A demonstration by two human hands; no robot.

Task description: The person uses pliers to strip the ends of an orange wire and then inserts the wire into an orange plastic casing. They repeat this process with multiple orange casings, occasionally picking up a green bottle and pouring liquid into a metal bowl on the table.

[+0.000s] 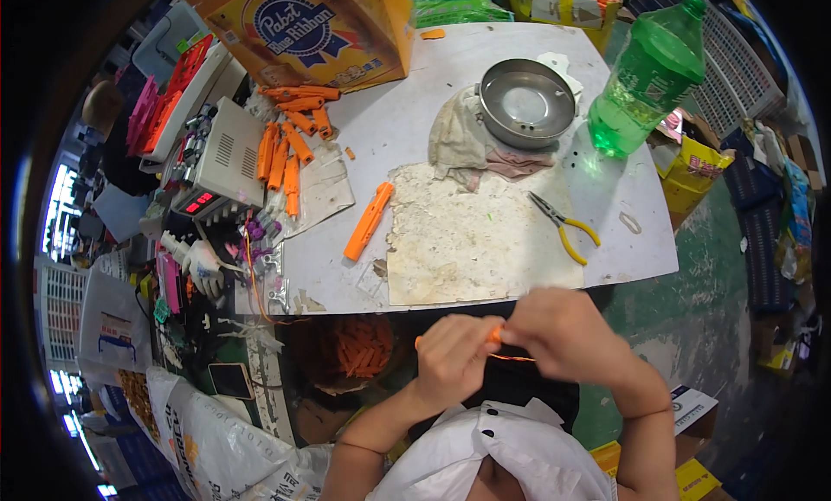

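Orange plastic part (493,335) pinched between left hand (452,356) and right hand (558,328) fingers at desk (450,112) six o'clock; thin orange wire (512,357) may slip free.

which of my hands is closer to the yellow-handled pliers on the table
Right. The right hand sits just below the pliers; the left hand is farther away, down and to their left.

Bright, even light, strong fisheye bend.
Glare whitens the tabletop (407,112) toward 12 o'clock; the hands at 6 o'clock blur slightly; the black rim swallows the edges.
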